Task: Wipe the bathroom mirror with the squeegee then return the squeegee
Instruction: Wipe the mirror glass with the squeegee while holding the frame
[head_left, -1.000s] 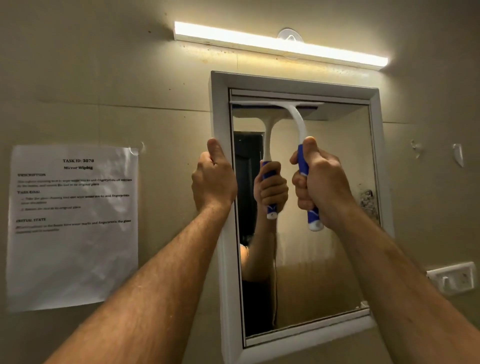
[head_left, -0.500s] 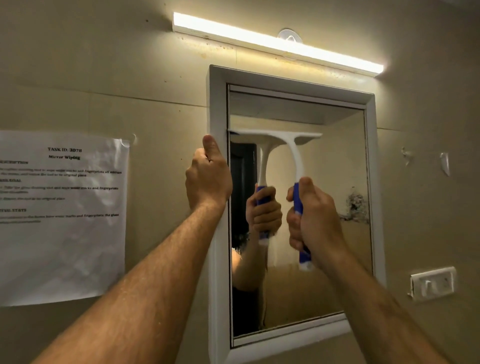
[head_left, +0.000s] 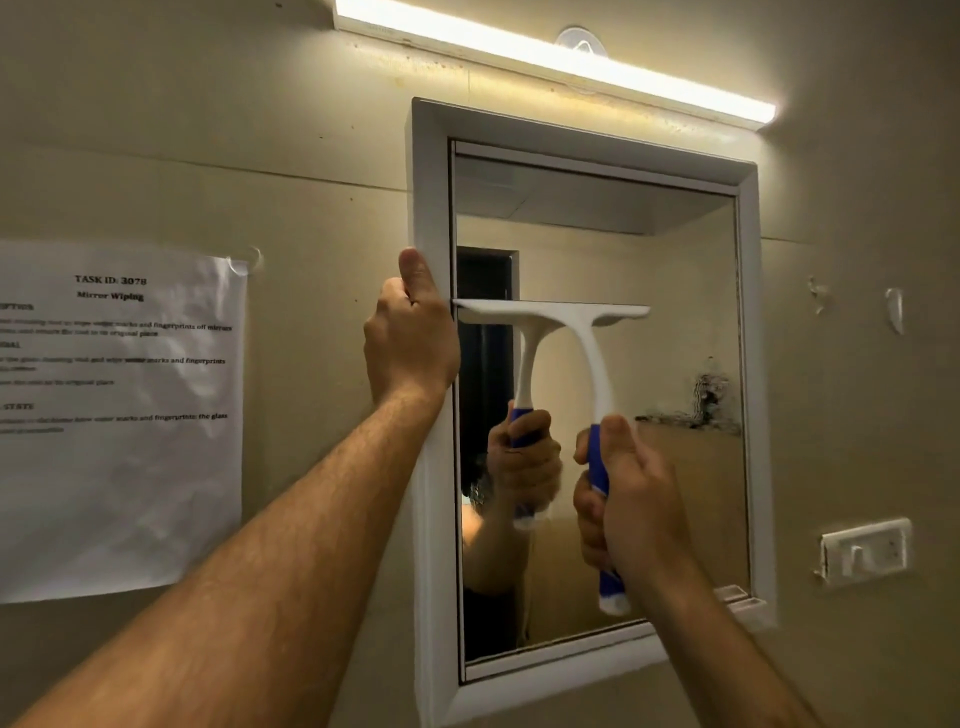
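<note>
Fingers of the right hand (head_left: 623, 499) wrap the blue handle of a light, stiff plastic squeegee (head_left: 561, 332), blade pressed mid-mirror (head_left: 675, 322); the left hand (head_left: 410, 338) clamps the mirror's white frame (head_left: 431, 519), steadying it.

You've got a white plastic squeegee with a blue-and-white handle (head_left: 597, 395) on a white-framed rectangular mirror (head_left: 432, 467), which has a black blotchy patch around 3 o'clock. At 9 o'clock there's a white paper sheet with black print (head_left: 119, 415) on the beige wall (head_left: 208, 130); the warm-white light bar (head_left: 550, 57) glows at 12.
</note>
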